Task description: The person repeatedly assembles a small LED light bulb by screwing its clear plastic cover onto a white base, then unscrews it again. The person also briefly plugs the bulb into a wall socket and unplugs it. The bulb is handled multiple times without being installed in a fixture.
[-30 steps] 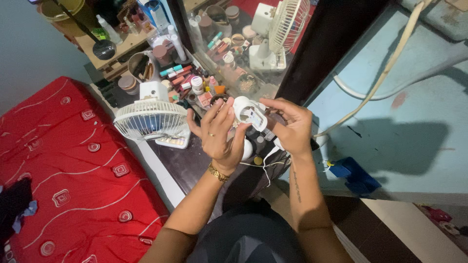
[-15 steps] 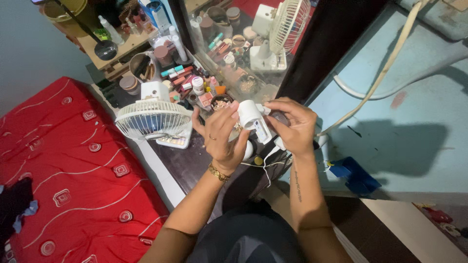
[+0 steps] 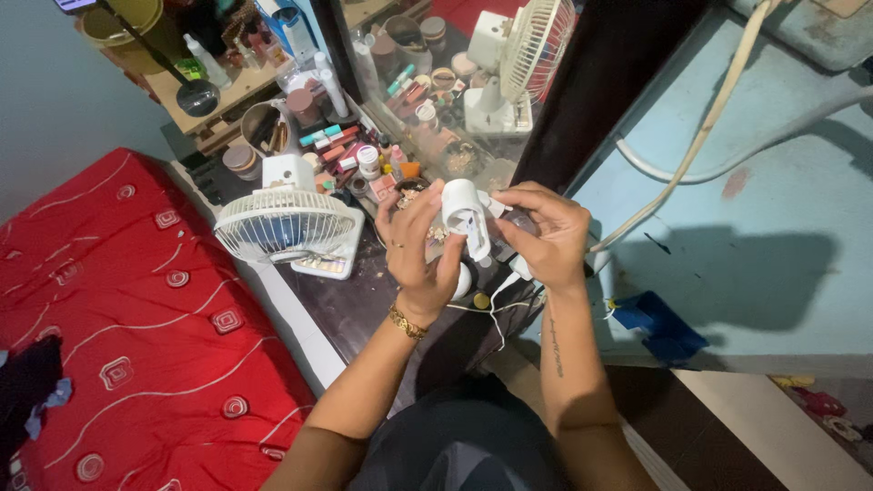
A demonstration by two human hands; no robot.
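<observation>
Gripping white plastic part (image 3: 466, 218) — hands (image 3: 423, 245) hiding its underside.

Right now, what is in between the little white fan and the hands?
The head view shows only bare dark tabletop between the small white fan and the left hand. The left hand and right hand grip a white gadget.

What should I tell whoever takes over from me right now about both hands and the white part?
Left hand: cradles the small white plastic housing from the left, held up over the dark tabletop.
Right hand: fingertips at the housing's right side; a thin white wire hangs below.
Nearby: white desk fan stands on the tabletop, left of the hands; cosmetics behind, against a mirror.
Done: housing is off the table, in hand.
Left: housing not yet set down; wire hangs loose.
</observation>
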